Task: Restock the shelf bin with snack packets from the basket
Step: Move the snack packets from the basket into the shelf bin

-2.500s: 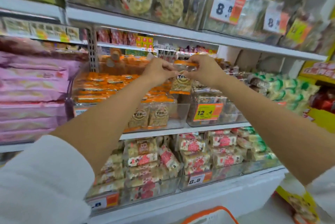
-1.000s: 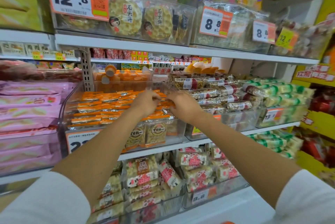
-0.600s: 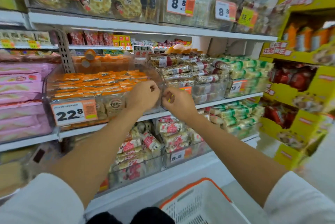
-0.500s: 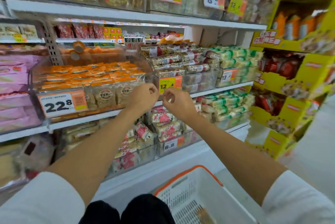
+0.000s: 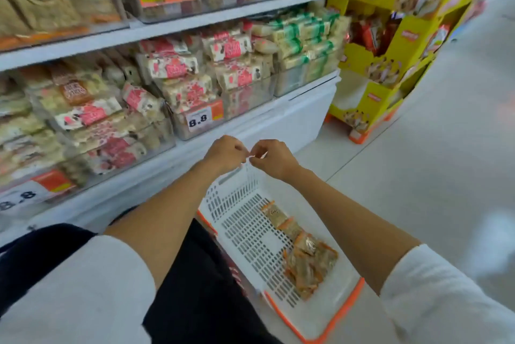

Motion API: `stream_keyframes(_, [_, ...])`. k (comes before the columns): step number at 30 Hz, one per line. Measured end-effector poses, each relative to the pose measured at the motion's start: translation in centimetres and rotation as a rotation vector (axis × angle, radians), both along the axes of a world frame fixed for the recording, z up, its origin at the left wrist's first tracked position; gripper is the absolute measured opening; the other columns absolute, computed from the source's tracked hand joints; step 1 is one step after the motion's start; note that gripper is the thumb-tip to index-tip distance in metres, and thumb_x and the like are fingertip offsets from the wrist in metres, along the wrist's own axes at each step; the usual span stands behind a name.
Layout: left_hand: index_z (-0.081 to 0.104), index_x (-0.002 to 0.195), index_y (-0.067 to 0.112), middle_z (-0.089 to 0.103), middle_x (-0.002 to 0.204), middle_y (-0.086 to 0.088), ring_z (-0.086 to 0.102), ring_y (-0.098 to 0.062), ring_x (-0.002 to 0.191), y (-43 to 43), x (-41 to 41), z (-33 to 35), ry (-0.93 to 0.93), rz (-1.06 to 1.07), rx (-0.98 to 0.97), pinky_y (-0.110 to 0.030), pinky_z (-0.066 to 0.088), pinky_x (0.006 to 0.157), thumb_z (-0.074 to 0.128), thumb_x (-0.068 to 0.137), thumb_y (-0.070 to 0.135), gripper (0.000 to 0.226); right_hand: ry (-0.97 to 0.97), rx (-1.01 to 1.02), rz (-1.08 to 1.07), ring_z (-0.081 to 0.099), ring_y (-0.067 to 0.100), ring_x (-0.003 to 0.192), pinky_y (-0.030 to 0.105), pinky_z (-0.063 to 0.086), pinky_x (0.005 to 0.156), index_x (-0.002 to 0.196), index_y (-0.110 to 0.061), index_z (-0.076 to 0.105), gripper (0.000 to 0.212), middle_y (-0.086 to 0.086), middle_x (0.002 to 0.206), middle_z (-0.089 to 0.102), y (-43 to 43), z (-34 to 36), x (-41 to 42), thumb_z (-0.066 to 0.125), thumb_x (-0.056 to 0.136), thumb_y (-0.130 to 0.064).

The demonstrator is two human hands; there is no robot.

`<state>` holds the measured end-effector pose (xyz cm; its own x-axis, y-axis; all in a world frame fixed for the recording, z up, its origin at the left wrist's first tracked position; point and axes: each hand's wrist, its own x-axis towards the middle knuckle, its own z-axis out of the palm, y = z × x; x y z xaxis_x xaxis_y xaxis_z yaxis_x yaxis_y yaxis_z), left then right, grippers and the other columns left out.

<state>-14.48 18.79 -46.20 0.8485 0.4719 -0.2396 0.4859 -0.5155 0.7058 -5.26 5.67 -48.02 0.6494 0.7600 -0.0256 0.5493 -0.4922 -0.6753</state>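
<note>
Loads of beige packs fill the clear shelf bin (image 5: 55, 9) up top left, with pink-label packs (image 5: 172, 67) on the shelf below. Left hand (image 5: 224, 154) and right hand (image 5: 274, 159) are both curled tight, fingertips nearly meeting, gripping nothing I can see. Under them is the white basket (image 5: 242, 221), with orange snack packets (image 5: 306, 260) along its right side.

The pale floor (image 5: 446, 176) is carrying a white basket (image 5: 242, 232) at 6 o'clock, with orange packets (image 5: 306, 263) lying along its bottom toward 5 o'clock. A yellow stand (image 5: 384, 93) is standing on the floor at 2 o'clock. From 9 to 1 o'clock a lower shelf (image 5: 278, 120) and an upper shelf (image 5: 195, 24) are each bearing clear bins (image 5: 245, 101) packed with wrapped snacks.
</note>
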Motion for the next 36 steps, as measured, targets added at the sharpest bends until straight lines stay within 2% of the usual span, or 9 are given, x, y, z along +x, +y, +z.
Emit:
stream_keyframes(8, [0.075, 0.095, 0.003, 0.067, 0.108, 0.001, 0.068, -0.025, 0.091, -5.3, 0.7, -11.2, 0.206, 0.039, -0.198, -0.032, 0.054, 0.078, 0.064, 0.091, 0.009, 0.013, 0.194, -0.36, 0.017, 0.062, 0.023, 0.093, 0.027, 0.044, 0.073, 0.106, -0.008, 0.07, 0.023, 0.01, 0.109, 0.066, -5.2, -11.9, 1.7, 0.069, 0.087, -0.021])
stream_keyframes(12, [0.075, 0.093, 0.004, 0.071, 0.097, -0.009, 0.069, -0.022, 0.088, -5.6, 1.1, -16.0, 0.288, 0.079, -0.255, -0.028, 0.054, 0.07, 0.062, 0.092, 0.01, 0.014, 0.3, -0.501, -0.016, 0.062, 0.026, 0.102, 0.035, 0.05, 0.085, 0.115, -0.007, 0.066, 0.027, 0.011, 0.116, 0.065, -6.7, -19.1, 2.0, 0.063, 0.091, -0.018])
stream_keyframes(16, [0.074, 0.08, 0.006, 0.072, 0.101, -0.011, 0.07, -0.024, 0.086, -3.9, 1.7, -20.7, 0.35, 0.174, -0.311, -0.038, 0.059, 0.081, 0.062, 0.092, 0.01, 0.017, 0.391, -0.55, -0.134, 0.061, 0.032, 0.104, 0.04, 0.049, 0.088, 0.128, -0.005, 0.057, 0.032, 0.015, 0.125, 0.061, -5.8, -24.8, 3.2, 0.047, 0.099, -0.015])
stream_keyframes(20, [0.071, 0.076, 0.011, 0.07, 0.079, -0.007, 0.065, -0.019, 0.073, -2.3, 3.0, -23.3, 0.395, 0.255, -0.335, -0.031, 0.054, 0.073, 0.062, 0.093, 0.014, 0.019, 0.444, -0.644, -0.116, 0.049, 0.011, 0.081, 0.012, 0.038, 0.07, 0.123, -0.001, 0.053, 0.028, 0.002, 0.119, 0.053, -2.8, -29.2, 5.1, 0.036, 0.102, -0.003])
stream_keyframes(23, [0.072, 0.083, 0.009, 0.069, 0.08, -0.005, 0.063, -0.017, 0.071, -0.8, 3.9, -24.0, 0.413, 0.163, -0.341, -0.033, 0.054, 0.079, 0.059, 0.094, 0.014, 0.017, 0.492, -0.712, -0.164, 0.039, 0.034, 0.132, 0.035, 0.047, 0.095, 0.155, -0.012, 0.01, 0.069, 0.014, 0.158, 0.018, -1.6, -33.1, 5.9, 0.038, 0.094, 0.006])
stream_keyframes(26, [0.072, 0.091, 0.008, 0.072, 0.087, -0.008, 0.068, -0.023, 0.082, 0.7, 3.6, -25.1, 0.415, 0.202, -0.358, -0.04, 0.056, 0.085, 0.057, 0.094, 0.013, 0.016, 0.34, -0.686, -0.233, 0.04, 0.037, 0.133, 0.045, 0.043, 0.096, 0.154, -0.008, 0.003, 0.074, 0.018, 0.152, 0.031, -1.8, -35.9, 4.9, 0.048, 0.095, -0.008])
stream_keyframes(30, [0.073, 0.092, 0.005, 0.072, 0.09, -0.01, 0.068, -0.026, 0.087, 1.5, 2.5, -26.2, 0.47, 0.178, -0.355, -0.039, 0.055, 0.089, 0.056, 0.093, 0.011, 0.017, 0.138, -0.782, -0.347, 0.035, 0.034, 0.131, 0.043, 0.033, 0.109, 0.144, -0.005, 0.032, 0.058, 0.016, 0.144, 0.035, -1.5, -37.9, 4.0, 0.058, 0.094, -0.019])
stream_keyframes(33, [0.073, 0.089, 0.009, 0.073, 0.091, -0.011, 0.068, -0.029, 0.093, 1.9, 2.3, -25.7, 0.458, 0.185, -0.356, -0.041, 0.056, 0.089, 0.055, 0.092, 0.009, 0.019, 0.134, -0.823, -0.294, 0.039, 0.036, 0.129, 0.044, 0.036, 0.107, 0.145, -0.006, 0.029, 0.064, 0.017, 0.14, 0.041, -1.0, -37.7, 3.7, 0.06, 0.09, -0.017])
stream_keyframes(36, [0.07, 0.099, 0.007, 0.071, 0.091, -0.013, 0.069, -0.031, 0.093, 2.0, 2.5, -24.7, 0.433, 0.237, -0.376, -0.044, 0.055, 0.089, 0.052, 0.095, 0.012, 0.019, 0.43, -0.552, -0.362, 0.061, 0.031, 0.088, 0.04, 0.051, 0.067, 0.141, -0.009, 0.031, 0.058, 0.014, 0.101, 0.06, 0.1, -35.6, 3.4, 0.058, 0.09, -0.011])
